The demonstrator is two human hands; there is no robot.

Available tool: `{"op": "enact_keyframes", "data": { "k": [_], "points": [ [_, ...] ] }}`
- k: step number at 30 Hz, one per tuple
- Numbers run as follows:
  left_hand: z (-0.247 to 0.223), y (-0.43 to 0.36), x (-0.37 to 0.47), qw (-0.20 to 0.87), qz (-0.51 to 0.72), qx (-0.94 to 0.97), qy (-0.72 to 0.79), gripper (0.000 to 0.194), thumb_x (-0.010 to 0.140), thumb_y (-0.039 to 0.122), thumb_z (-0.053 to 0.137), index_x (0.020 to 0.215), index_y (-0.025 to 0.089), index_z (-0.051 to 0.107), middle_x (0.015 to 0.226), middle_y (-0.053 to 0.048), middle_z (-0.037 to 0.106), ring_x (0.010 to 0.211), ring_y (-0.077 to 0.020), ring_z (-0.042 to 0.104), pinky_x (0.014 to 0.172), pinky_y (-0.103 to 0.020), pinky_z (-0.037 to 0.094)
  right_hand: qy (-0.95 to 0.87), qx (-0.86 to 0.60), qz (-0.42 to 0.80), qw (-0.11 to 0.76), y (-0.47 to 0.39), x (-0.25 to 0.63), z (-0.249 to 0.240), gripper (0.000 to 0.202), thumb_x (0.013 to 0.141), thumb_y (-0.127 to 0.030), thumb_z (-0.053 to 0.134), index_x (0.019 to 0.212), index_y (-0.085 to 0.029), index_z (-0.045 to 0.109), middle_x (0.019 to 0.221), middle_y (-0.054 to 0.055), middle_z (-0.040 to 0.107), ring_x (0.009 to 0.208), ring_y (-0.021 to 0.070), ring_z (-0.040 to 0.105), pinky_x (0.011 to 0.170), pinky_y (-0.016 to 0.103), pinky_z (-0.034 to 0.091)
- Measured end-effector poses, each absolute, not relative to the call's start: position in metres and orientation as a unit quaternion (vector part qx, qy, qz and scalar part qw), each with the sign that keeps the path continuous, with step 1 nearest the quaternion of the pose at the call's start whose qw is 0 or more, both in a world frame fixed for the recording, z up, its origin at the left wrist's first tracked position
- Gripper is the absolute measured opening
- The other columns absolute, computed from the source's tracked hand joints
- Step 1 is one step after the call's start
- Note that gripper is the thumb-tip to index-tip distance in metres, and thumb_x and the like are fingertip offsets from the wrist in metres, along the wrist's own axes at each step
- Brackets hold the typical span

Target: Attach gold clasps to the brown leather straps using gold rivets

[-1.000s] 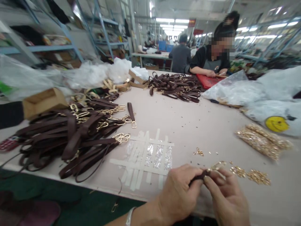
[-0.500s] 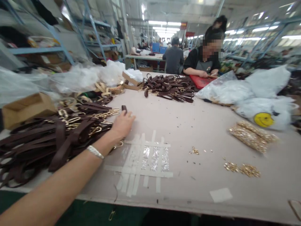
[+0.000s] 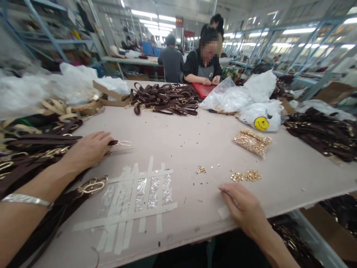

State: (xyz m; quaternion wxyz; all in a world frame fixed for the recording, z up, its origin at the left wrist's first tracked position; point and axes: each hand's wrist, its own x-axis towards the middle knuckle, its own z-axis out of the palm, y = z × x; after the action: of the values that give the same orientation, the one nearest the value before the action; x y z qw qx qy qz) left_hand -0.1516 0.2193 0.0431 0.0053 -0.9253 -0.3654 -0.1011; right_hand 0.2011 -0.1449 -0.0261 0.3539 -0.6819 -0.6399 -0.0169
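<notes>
- Two hands work the bench [image 3: 195, 141]: the left hand [image 3: 89, 149] lies palm-down on a brown strap [image 3: 113, 142], fingers loosely curled over it rather than clamped, so the left grip only pins it to the pile [image 3: 36, 156].
- Strap's gold clasp [image 3: 125, 143] pokes out just beyond the left fingertips, clear for picking.
- Right hand [image 3: 242, 206] rests flat and open near the bench edge, holding nothing; loose gold rivets [image 3: 247, 175] lie just beyond it, within easy reach.
- Half a second ago only the left arm showed, reaching to the pile; now the right hand is down on the bench too, and the view has swung right.
</notes>
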Motion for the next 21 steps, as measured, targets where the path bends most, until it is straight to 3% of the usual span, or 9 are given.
{"op": "enact_keyframes", "data": {
  "k": [2,5,8,10,12,14,17,21],
  "points": [
    [0.053,0.212,-0.141,0.01,-0.107,-0.92,-0.377,0.032,0.095,0.03,0.035,0.105,0.01,0.058,0.115,-0.005,0.062,0.127,-0.0295,0.048,0.111,-0.046,0.031,-0.678,-0.654,-0.049,0.333,-0.111,0.189,-0.023,0.024,0.094,-0.011,0.048,0.11,-0.021,0.064,0.099,0.006,0.072,0.094,0.0212,0.064,0.085,0.038,0.055],
    [0.066,0.193,-0.122,-0.005,-0.122,-0.906,-0.406,0.031,0.094,0.033,0.041,0.105,0.012,0.06,0.098,-0.007,0.066,0.104,-0.0283,0.06,0.1,-0.046,0.041,-0.713,-0.636,-0.089,0.28,-0.075,0.183,-0.022,0.033,0.091,-0.005,0.048,0.118,-0.019,0.061,0.104,0.009,0.072,0.103,0.025,0.062,0.09,0.042,0.053],
    [0.071,0.157,-0.104,-0.068,-0.15,-0.888,-0.43,0.033,0.094,0.038,0.042,0.106,0.016,0.063,0.089,-0.005,0.069,0.085,-0.0239,0.064,0.085,-0.036,0.047,-0.742,-0.622,-0.109,0.224,-0.057,0.184,-0.027,0.035,0.086,0.0,0.051,0.116,-0.016,0.062,0.102,0.01,0.073,0.11,0.0288,0.06,0.09,0.045,0.052],
    [0.068,0.125,-0.094,-0.186,-0.168,-0.856,-0.452,0.033,0.094,0.04,0.041,0.092,0.019,0.066,0.077,-0.003,0.069,0.073,-0.0204,0.065,0.072,-0.029,0.049,-0.763,-0.601,-0.117,0.207,-0.054,0.184,-0.031,0.031,0.087,-0.001,0.053,0.112,-0.016,0.063,0.1,0.01,0.073,0.11,0.0289,0.061,0.09,0.045,0.05],
    [0.06,0.094,-0.084,-0.443,-0.187,-0.74,-0.471,0.032,0.092,0.041,0.047,0.082,0.017,0.065,0.067,-0.004,0.066,0.063,-0.018,0.062,0.061,-0.026,0.048,-0.777,-0.583,-0.122,0.204,-0.055,0.184,-0.032,0.026,0.09,-0.004,0.053,0.108,-0.018,0.065,0.1,0.01,0.073,0.108,0.0277,0.062,0.091,0.044,0.049],
    [0.048,0.068,-0.077,-0.624,-0.199,-0.607,-0.451,0.027,0.09,0.038,0.054,0.083,0.015,0.066,0.067,-0.004,0.065,0.057,-0.0135,0.057,0.054,-0.022,0.044,-0.783,-0.573,-0.121,0.209,-0.057,0.184,-0.031,0.023,0.092,-0.007,0.052,0.106,-0.018,0.065,0.1,0.01,0.073,0.105,0.0264,0.062,0.091,0.043,0.048],
    [0.03,0.038,-0.069,-0.737,-0.226,-0.482,-0.416,0.017,0.089,0.027,0.058,0.094,0.013,0.067,0.081,-0.006,0.068,0.059,-0.009,0.055,0.05,-0.017,0.039,-0.791,-0.565,-0.104,0.212,-0.06,0.183,-0.029,0.018,0.094,-0.01,0.051,0.102,-0.019,0.065,0.096,0.009,0.071,0.1,0.0252,0.06,0.087,0.041,0.049],
    [0.012,0.01,-0.058,-0.772,-0.254,-0.421,-0.402,0.02,0.088,0.018,0.057,0.106,0.013,0.066,0.099,-0.01,0.071,0.072,-0.0106,0.061,0.054,-0.017,0.042,-0.8,-0.565,-0.069,0.191,-0.062,0.179,-0.027,0.016,0.096,-0.012,0.049,0.099,-0.018,0.064,0.091,0.008,0.066,0.096,0.0239,0.057,0.089,0.041,0.05]
  ]
}}
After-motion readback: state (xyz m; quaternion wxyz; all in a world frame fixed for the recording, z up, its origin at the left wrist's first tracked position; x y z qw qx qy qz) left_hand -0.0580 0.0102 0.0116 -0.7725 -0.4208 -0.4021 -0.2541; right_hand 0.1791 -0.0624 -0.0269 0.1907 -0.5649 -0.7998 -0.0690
